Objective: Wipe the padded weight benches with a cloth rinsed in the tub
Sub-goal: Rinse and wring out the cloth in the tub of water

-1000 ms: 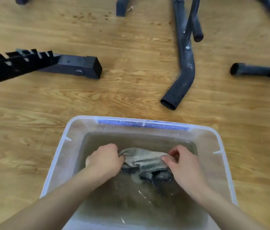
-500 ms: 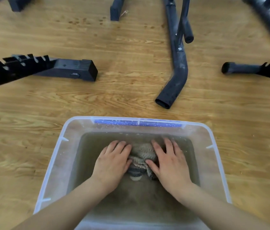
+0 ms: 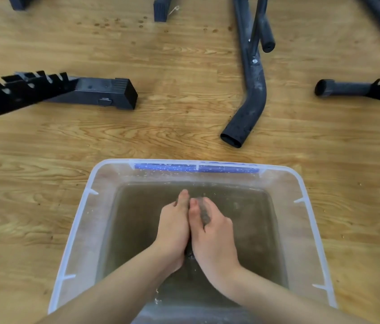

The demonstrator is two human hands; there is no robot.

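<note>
Both hands are down in the clear tub (image 3: pixel 80 220), pressed side by side in the murky water at six o'clock of my view. My left hand (image 3: pixel 172 226) and right hand (image 3: pixel 214 232) close together around the cloth (image 3: pixel 204 212), squeezing it; only a grey sliver shows between the right fingers. Black bench legs rest on the wood floor (image 3: pixel 172 127): a square foot (image 3: pixel 105 93) at ten o'clock, a bent tube (image 3: pixel 249 106) at one.
</note>
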